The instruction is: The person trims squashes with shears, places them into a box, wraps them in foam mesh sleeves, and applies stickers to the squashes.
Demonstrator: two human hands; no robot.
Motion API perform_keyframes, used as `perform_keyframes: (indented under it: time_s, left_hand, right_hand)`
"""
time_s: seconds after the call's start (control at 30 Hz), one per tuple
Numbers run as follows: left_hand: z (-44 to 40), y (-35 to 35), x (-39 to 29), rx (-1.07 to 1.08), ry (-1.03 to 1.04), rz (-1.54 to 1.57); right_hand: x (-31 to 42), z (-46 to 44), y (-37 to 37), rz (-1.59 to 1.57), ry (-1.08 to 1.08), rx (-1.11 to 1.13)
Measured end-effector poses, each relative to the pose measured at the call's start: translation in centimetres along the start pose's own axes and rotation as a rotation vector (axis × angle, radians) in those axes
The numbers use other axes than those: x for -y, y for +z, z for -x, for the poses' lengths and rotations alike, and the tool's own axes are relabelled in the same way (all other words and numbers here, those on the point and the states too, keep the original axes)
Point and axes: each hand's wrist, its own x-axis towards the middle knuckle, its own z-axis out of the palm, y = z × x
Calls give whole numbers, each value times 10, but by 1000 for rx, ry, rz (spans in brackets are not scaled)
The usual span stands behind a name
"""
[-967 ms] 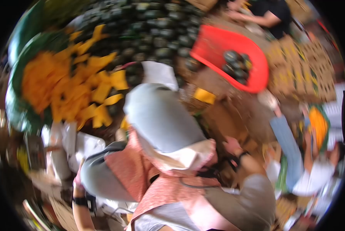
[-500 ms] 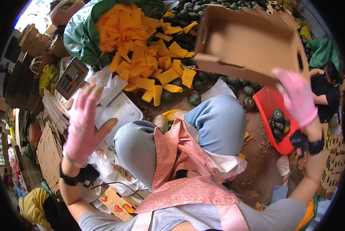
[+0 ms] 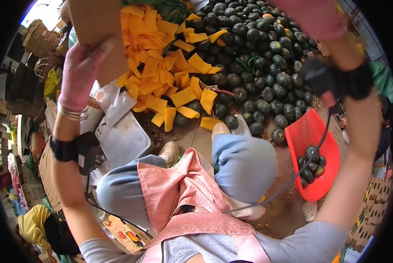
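At the upper left, my left hand (image 3: 80, 72), in a pink glove, grips the lower edge of an upright brown cardboard piece (image 3: 98, 39). Its thumb lies over the cardboard. My right hand (image 3: 312, 15), also in a pink glove, is raised at the top right and blurred, partly cut off by the frame; its fingers cannot be made out. Beneath and between the hands lie orange foam pieces (image 3: 161, 65) and a large pile of dark green squashes (image 3: 271, 79).
A red scoop (image 3: 332, 153) with several small squashes stands at the right. A metal scale platform (image 3: 124, 136) is beside my left knee. Stacked cartons (image 3: 376, 201) line the right edge. A person in yellow (image 3: 34, 223) is at the lower left.
The open cardboard box seen in the air at the upper right is gone from there; cardboard now shows at my left hand, which has closed on it. My right hand has risen.
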Motion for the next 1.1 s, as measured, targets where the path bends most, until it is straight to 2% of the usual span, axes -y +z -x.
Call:
perform_keyframes:
  time_s: [0.03, 0.07, 0.13, 0.17, 0.2, 0.23, 0.27, 0.3, 0.33, 0.37, 0.4, 0.47, 0.53, 0.6, 0.67, 0.73, 0.8, 0.83, 0.87, 0.9, 0.97, 1.0, 1.1]
  left_hand:
    - [-4, 7, 15, -63, -51, 202]
    - [-9, 15, 31, -129, -99, 400]
    - [-24, 37, 43, -240, -122, 726]
    - [-29, 37, 49, -188, -147, 763]
    - [-36, 38, 58, -134, -169, 807]
    - [-35, 42, 71, -154, -234, 772]
    - [-32, 48, 79, -171, -294, 735]
    - [-31, 64, 72, -173, -339, 691]
    - [-22, 67, 95, -199, -397, 625]
    - [-16, 72, 110, -59, -446, 558]
    - [-14, 75, 124, 87, -463, 354]
    - [0, 95, 158, 189, -454, 284]
    - [5, 115, 180, 209, -535, 328]
    - [5, 133, 213, 263, -379, 22]
    - [-2, 153, 225, 286, -151, -326]
    - [3, 166, 234, 328, -124, -464]
    - [2, 179, 228, 459, -174, -561]
    - [2, 185, 233, 539, -133, -661]
    - [1, 191, 240, 613, -87, -763]
    - [0, 197, 249, 791, -170, -934]
    - [-5, 220, 245, 713, 32, -1001]
    - [-7, 233, 239, 666, 132, -1035]
    - [-19, 290, 198, 784, -5, -432]
  right_hand:
    - [-3, 34, 10, -30, 203, 109]
    - [-6, 90, 32, -17, 414, 333]
    - [-3, 185, 89, -96, 535, 802]
    - [9, 210, 109, -152, 725, 1326]
    - [12, 247, 135, -294, 764, 1536]
    - [25, 278, 156, -403, 855, 1575]
    - [39, 309, 184, -473, 851, 1581]
    - [54, 321, 199, -447, 938, 1521]
    - [75, 334, 210, -420, 1020, 1466]
    - [97, 362, 229, -366, 1044, 1438]
    - [115, 380, 247, -322, 1078, 1401]
    - [135, 387, 259, -183, 1104, 1450]
    - [145, 394, 257, -122, 1040, 1331]
    - [158, 397, 249, -3, 1017, 1161]
    - [139, 394, 213, 92, 1005, 987]
    - [118, 412, 170, 219, 1011, 860]
    - [96, 431, 127, 286, 1285, 599]
    - [85, 438, 103, 226, 1450, 456]
    - [81, 447, 80, 260, 1562, 457]
    - [84, 460, 60, 177, 1680, 327]
    - [97, 473, 34, 26, 1887, 133]
    - [105, 473, 31, -36, 1882, 60]
    - [124, 461, 50, -429, 2004, -191]
